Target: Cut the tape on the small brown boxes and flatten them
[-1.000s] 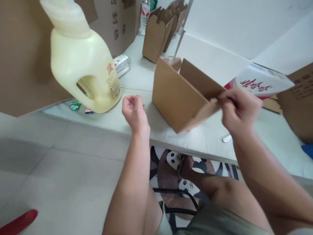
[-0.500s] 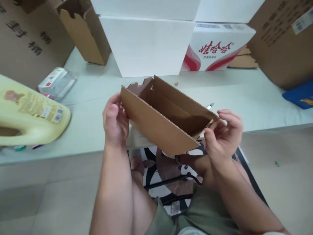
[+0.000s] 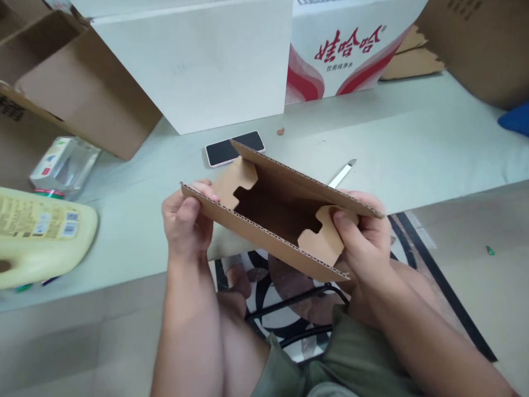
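A brown cardboard box (image 3: 264,234) hangs between my hands over the table's front edge, its mouth facing up toward me. Two notched end flaps fold inward across the opening, and the inside is in shadow. My left hand (image 3: 188,212) pinches the left corner, thumb outside on the front panel. At the other end my right hand (image 3: 366,229) grips the right flap, thumb on top and fingers behind it. Behind the box lie a phone (image 3: 235,149) with a dark screen and a knife-like tool (image 3: 342,172) with a pale handle, partly covered by the box.
White boxes (image 3: 198,66) and a red-and-white carton (image 3: 347,55) line the back of the table (image 3: 413,132). On the left stand an open cardboard box (image 3: 91,88), a clear plastic package (image 3: 66,162) and a yellow jug (image 3: 45,237). A blue object (image 3: 516,120) sits far right.
The end flaps now fold inward over the box opening. My right thumb has moved onto the right flap. The view has shifted closer, and the phone behind the box has come into sight.
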A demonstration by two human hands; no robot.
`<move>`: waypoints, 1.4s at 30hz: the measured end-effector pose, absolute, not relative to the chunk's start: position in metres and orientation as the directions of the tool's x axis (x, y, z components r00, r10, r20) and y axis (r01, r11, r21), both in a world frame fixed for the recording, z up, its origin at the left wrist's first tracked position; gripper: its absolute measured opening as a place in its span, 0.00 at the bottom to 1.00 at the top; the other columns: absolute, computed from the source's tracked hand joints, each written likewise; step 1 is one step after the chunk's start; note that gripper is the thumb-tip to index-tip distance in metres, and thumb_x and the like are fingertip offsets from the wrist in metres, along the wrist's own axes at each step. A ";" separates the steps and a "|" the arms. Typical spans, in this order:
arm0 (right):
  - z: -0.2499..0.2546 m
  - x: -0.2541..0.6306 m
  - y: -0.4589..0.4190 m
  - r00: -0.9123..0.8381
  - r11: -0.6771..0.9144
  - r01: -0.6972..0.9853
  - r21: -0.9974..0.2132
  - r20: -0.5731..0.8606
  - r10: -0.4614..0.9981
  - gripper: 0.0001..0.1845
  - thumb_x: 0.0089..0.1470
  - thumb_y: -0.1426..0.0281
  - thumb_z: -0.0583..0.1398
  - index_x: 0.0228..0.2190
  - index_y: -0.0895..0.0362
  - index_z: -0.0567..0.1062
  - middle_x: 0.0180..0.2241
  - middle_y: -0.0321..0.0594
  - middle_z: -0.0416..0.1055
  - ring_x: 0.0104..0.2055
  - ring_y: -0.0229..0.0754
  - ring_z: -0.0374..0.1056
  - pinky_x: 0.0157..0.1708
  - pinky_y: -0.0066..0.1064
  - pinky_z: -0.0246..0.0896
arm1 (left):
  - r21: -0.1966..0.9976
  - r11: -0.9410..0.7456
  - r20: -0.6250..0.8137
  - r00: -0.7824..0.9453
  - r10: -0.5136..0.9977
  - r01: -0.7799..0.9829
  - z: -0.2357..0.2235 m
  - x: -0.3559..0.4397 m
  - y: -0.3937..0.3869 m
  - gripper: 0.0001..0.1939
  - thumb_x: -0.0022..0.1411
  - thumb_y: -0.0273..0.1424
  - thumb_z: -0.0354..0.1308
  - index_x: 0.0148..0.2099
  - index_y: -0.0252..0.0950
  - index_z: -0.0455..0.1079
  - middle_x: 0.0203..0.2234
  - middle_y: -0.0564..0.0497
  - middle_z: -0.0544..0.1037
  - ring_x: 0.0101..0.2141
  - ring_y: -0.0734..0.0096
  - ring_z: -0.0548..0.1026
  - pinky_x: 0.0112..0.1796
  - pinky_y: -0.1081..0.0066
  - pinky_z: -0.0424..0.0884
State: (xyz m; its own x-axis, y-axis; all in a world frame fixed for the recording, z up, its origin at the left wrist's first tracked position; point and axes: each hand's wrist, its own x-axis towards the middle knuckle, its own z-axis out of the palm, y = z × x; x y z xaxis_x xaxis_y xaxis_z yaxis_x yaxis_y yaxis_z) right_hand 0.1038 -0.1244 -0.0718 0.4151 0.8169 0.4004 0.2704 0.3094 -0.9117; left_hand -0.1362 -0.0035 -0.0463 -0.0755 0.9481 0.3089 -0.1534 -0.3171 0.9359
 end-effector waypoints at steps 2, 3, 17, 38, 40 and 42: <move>-0.074 0.104 -0.125 0.347 0.395 0.252 -0.883 0.464 0.815 0.11 0.63 0.58 0.62 0.47 0.41 0.78 0.48 0.39 0.79 0.53 0.51 0.76 0.54 0.50 0.74 | 0.948 -0.283 0.272 -0.095 0.958 -0.147 -0.047 -0.136 -0.006 0.30 0.44 0.60 0.72 0.20 0.41 0.65 0.21 0.51 0.68 0.26 0.68 0.66 0.30 0.66 0.69; -0.074 0.105 -0.126 0.312 0.440 0.231 -0.868 0.495 0.811 0.15 0.63 0.52 0.59 0.46 0.42 0.79 0.49 0.40 0.79 0.54 0.53 0.76 0.53 0.53 0.74 | 0.954 -0.262 0.248 -0.103 0.963 -0.149 -0.047 -0.136 -0.007 0.29 0.43 0.59 0.73 0.22 0.41 0.67 0.23 0.51 0.70 0.26 0.69 0.67 0.29 0.67 0.69; -0.071 0.103 -0.128 0.264 0.429 0.369 -0.824 0.536 0.802 0.14 0.61 0.65 0.57 0.33 0.46 0.83 0.48 0.41 0.77 0.52 0.53 0.74 0.55 0.54 0.70 | 0.892 -0.451 0.450 0.024 0.893 0.021 -0.058 -0.144 -0.006 0.07 0.60 0.39 0.66 0.37 0.47 0.84 0.47 0.50 0.83 0.55 0.56 0.77 0.60 0.55 0.71; -0.095 0.112 -0.125 0.050 0.445 0.304 -0.842 0.481 0.875 0.47 0.62 0.41 0.53 0.73 0.34 0.37 0.78 0.27 0.36 0.80 0.52 0.35 0.77 0.58 0.39 | 0.983 0.024 -0.046 -0.113 0.993 -0.183 -0.084 -0.129 -0.007 0.25 0.59 0.58 0.63 0.42 0.41 0.80 0.42 0.48 0.85 0.46 0.60 0.81 0.39 0.70 0.75; -0.095 0.113 -0.125 0.039 0.458 0.351 -0.817 0.501 0.865 0.46 0.62 0.41 0.53 0.73 0.36 0.43 0.78 0.30 0.35 0.80 0.54 0.33 0.76 0.59 0.38 | 0.980 0.097 -0.098 0.003 0.995 -0.171 -0.089 -0.126 -0.011 0.33 0.58 0.65 0.59 0.44 0.40 0.80 0.42 0.44 0.85 0.48 0.55 0.82 0.42 0.66 0.78; -0.094 0.113 -0.126 0.036 0.427 0.396 -0.813 0.478 0.877 0.45 0.61 0.41 0.54 0.72 0.36 0.47 0.79 0.30 0.33 0.80 0.56 0.31 0.76 0.61 0.39 | 0.980 0.148 -0.135 0.101 0.986 -0.132 -0.094 -0.127 -0.015 0.37 0.56 0.68 0.57 0.45 0.39 0.81 0.43 0.41 0.85 0.49 0.51 0.82 0.44 0.62 0.79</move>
State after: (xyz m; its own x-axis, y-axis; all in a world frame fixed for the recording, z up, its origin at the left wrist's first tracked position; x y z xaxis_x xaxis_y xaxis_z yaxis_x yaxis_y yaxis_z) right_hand 0.1130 -0.1259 -0.0939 0.0363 0.8774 0.4784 0.3959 0.4269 -0.8130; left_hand -0.1270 -0.0151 -0.0937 0.1010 0.9857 -0.1351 -0.1318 0.1479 0.9802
